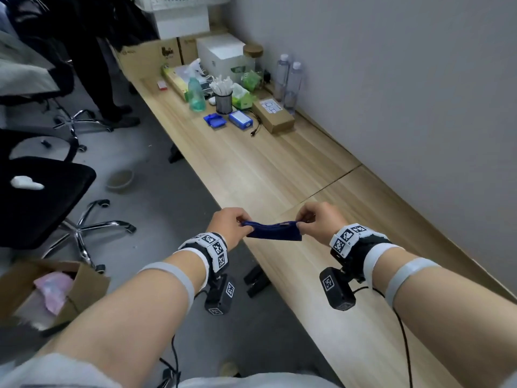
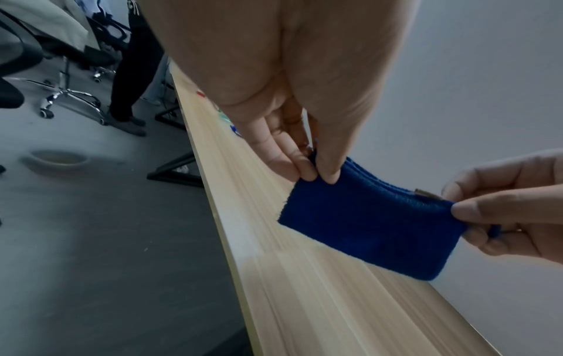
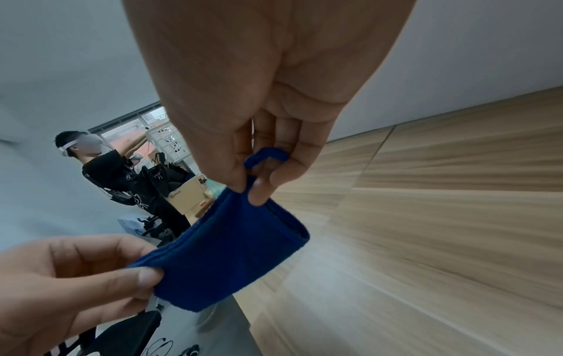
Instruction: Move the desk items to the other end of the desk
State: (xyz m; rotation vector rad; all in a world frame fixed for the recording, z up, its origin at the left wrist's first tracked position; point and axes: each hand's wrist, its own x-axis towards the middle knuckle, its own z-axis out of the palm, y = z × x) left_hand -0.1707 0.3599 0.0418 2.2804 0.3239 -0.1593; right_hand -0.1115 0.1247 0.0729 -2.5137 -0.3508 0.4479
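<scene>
Left hand (image 1: 228, 224) and right hand (image 1: 319, 221) pinching soft blue knitted pouch (image 1: 275, 232) taut, above pale woodgrain desk (image 1: 251, 163)

Small blue fabric pouch (image 1: 272, 232) hangs stretched flat above the desk (image 1: 279, 169) edge.

I'm seeing a plain grey wall (image 1: 391, 79) running along the right of a long light-wood desk (image 1: 260, 169); a seam is crossing the desktop. Grey floor (image 1: 156, 169) is lying to the left, with black office chairs (image 1: 42, 197) on chrome star bases standing there. An open cardboard box (image 1: 56, 287) is sitting on the floor near left. A window (image 3: 134, 120) is showing daylight in the right wrist view.
</scene>
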